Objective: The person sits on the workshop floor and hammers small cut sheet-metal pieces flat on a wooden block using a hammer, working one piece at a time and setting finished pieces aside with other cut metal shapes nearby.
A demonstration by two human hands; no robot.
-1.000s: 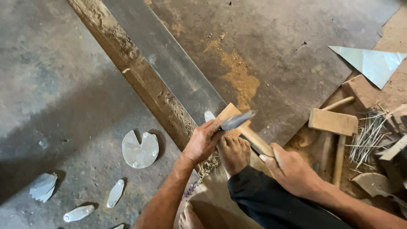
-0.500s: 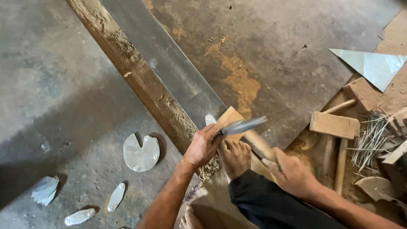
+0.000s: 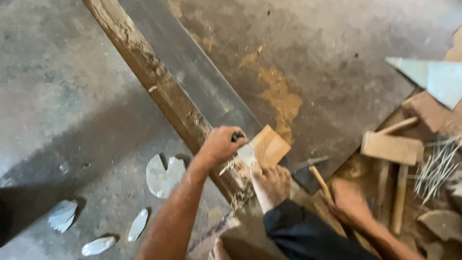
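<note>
My left hand point(image 3: 220, 144) is closed in a fist at the left end of a small tan wooden block point(image 3: 269, 144) that rests against a long wooden beam point(image 3: 144, 72). A bare foot point(image 3: 272, 183) presses on the near side of the block. A small pale chip point(image 3: 246, 155) lies between hand and foot. My right hand point(image 3: 349, 202), blurred, is low at the right and grips the wooden handle point(image 3: 321, 185) of a cutting tool. The tool's grey metal blade point(image 3: 308, 163) points left, away from the block.
A wooden mallet point(image 3: 392, 147) and a bundle of thin sticks point(image 3: 438, 168) lie at the right, below a pale triangular sheet point(image 3: 428, 74). Pale broken shards point(image 3: 163, 173) are scattered on the concrete floor at the lower left. Wood shavings point(image 3: 236, 192) gather by the beam.
The tool and its blade have moved off the block, down and to the right with my right hand. My left hand stays at the block.
</note>
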